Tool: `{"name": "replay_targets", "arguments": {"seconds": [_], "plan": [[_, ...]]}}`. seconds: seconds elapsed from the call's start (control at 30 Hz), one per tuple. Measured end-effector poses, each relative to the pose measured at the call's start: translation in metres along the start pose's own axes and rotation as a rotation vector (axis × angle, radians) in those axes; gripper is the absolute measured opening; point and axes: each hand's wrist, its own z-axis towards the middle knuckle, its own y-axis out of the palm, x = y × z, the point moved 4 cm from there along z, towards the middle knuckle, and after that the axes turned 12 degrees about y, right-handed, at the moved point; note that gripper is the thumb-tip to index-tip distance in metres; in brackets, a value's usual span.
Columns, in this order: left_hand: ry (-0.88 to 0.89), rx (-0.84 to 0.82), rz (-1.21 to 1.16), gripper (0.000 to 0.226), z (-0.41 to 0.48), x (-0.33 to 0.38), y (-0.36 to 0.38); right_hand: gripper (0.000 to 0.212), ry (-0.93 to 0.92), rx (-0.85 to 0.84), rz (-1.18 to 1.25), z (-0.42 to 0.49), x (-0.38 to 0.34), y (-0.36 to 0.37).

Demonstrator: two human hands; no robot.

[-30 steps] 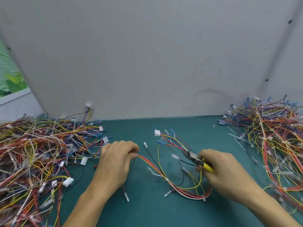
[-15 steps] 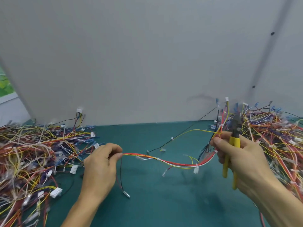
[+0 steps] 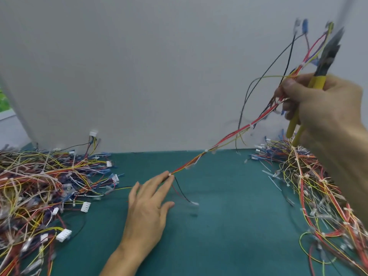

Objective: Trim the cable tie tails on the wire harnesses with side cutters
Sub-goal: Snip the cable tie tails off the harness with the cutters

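One wire harness of red, yellow and black wires with white cable ties stretches taut from low centre up to the upper right. My right hand is raised high at the right and grips both the upper end of the harness and the yellow-handled side cutters, whose dark jaws point up. My left hand hovers over the green mat with fingers spread and straight; its fingertips touch the harness's lower end at a white tie.
A big pile of harnesses with white connectors covers the mat's left side. Another pile lies at the right, with loose cut tie tails beside it. A grey wall stands close behind the green mat.
My right hand has swung the harness and cutters up and to the right, pulling the harness taut. My left hand has let go of its pinch and spread its fingers.
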Motion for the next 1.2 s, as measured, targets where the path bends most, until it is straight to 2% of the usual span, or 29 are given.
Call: {"name": "replay_targets", "arguments": {"seconds": [0.07,0.13,0.17,0.23,0.33,0.4,0.47,0.53,0.73,0.83,0.93,1.1,1.2], "plan": [[0.034,0.066,0.035,0.054,0.002,0.001,-0.004,0.016,-0.012,-0.013,-0.015,0.000,-0.006,0.000],[-0.017,0.164,0.041,0.040,0.003,0.000,-0.011,0.016,-0.003,-0.025,-0.032,-0.003,-0.005,0.001],[-0.034,0.207,0.042,0.031,0.004,-0.001,-0.017,0.016,0.004,-0.027,-0.032,-0.005,-0.003,0.000],[0.050,0.283,0.079,0.007,0.009,0.001,-0.032,0.017,0.024,-0.021,-0.002,-0.006,-0.002,-0.003],[0.229,0.340,0.056,0.015,0.021,0.019,-0.053,0.016,0.060,-0.014,-0.010,-0.008,-0.001,-0.010],[0.306,0.225,-0.018,0.016,0.025,0.035,-0.045,0.016,0.079,-0.049,-0.076,-0.011,0.004,-0.011],[0.355,0.088,0.072,0.010,0.019,0.049,-0.025,0.017,0.095,-0.089,-0.122,-0.015,0.009,-0.010],[0.313,0.074,0.205,0.010,0.014,0.051,-0.013,0.015,0.114,-0.131,-0.183,-0.022,0.012,-0.013],[0.134,0.245,0.316,0.023,0.025,0.037,-0.039,0.011,0.075,-0.321,-0.544,-0.064,0.036,-0.017],[0.097,0.262,0.337,0.014,0.028,0.036,-0.050,0.014,0.067,-0.369,-0.521,-0.083,0.057,-0.008],[0.022,0.287,0.184,0.020,0.030,0.036,-0.051,0.019,0.108,-0.419,-0.462,-0.101,0.086,0.005],[-0.158,0.184,-0.461,0.030,0.031,0.037,-0.032,0.014,0.129,-0.495,-0.414,-0.119,0.120,0.024],[-0.293,0.242,-0.811,0.035,0.033,0.039,-0.022,0.014,0.110,-0.560,-0.405,-0.125,0.126,0.032]]}}
